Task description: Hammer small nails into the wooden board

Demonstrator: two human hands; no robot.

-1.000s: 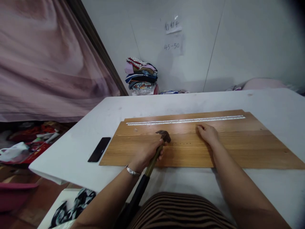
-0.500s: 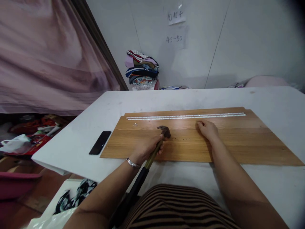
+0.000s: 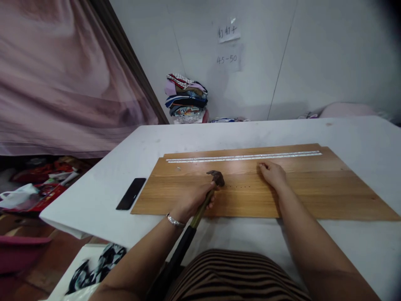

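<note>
the long claw hammer with a brown metal head, olive-gold neck and black grip [image 3: 196, 219] lies slantwise, its long axis running from the person's body, across the near edge of the desk [image 3: 94, 196], up and rightward to the middle of the flat rectangular wood-grain board [image 3: 307, 188]. its claw points toward the board's left edge; its blunt end faces right, and whether that touches the board cannot be told.

the left hand [image 3: 192, 200] has its fingers clamped round the hammer's neck, right under the head, so the head sits just beyond the fingers and the grip trails behind. a row of small dark dots [image 3: 240, 187] runs rightward from the head, parallel to the board's near edge.

the right hand [image 3: 274, 174] rests on the board right of the hammer, thumb and fingers curled together; whether they pinch anything cannot be told. tiny silver nail-like pieces [image 3: 178, 168] lie near the board's far left corner.

past the desk's left edge, a shallow red box [image 3: 52, 198] bears jumbled items, too blurred to name, with a white plastic bag [image 3: 19, 198] by it
</note>
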